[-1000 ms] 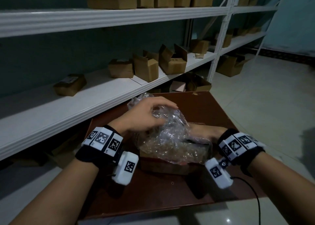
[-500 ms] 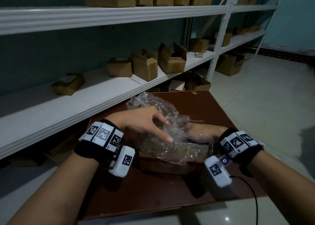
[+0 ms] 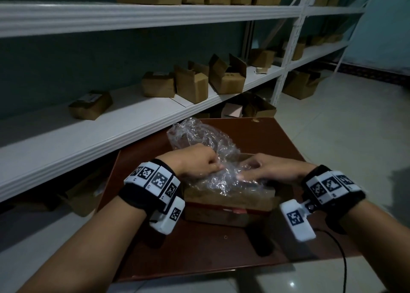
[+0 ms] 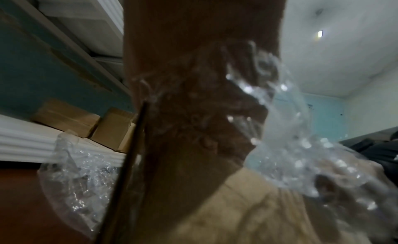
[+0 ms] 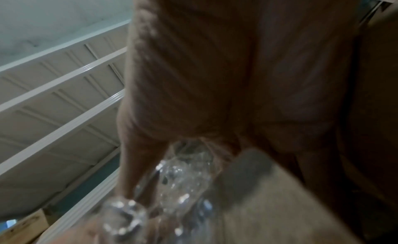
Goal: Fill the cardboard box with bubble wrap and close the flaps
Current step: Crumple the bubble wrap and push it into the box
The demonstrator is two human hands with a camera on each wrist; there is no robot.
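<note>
An open cardboard box (image 3: 228, 200) sits on the brown table (image 3: 221, 252), stuffed with clear bubble wrap (image 3: 221, 181) whose loose end spills over the far left side (image 3: 193, 135). My left hand (image 3: 213, 166) is at the box's left edge, its curled fingers pinching the wrap. My right hand (image 3: 248, 170) is arched over the right half, fingertips pressing the wrap down. The left wrist view is blurred: my left hand (image 4: 193, 111) with wrap (image 4: 290, 154) draped on it above the box (image 4: 237, 213). The right wrist view shows my right hand (image 5: 215, 77) pushing into the wrap (image 5: 183, 179).
White metal shelving (image 3: 111, 133) runs along the left behind the table, carrying several small cardboard boxes (image 3: 193, 86). More boxes (image 3: 250, 108) stand under it beyond the table's far edge. Tiled floor (image 3: 343, 126) lies to the right. A black cable (image 3: 342, 259) hangs off my right wrist.
My left hand came down off the top of the wrap to the box's left edge and curled onto it. The wrap mound is flatter. My right hand has arched up from lying flat.
</note>
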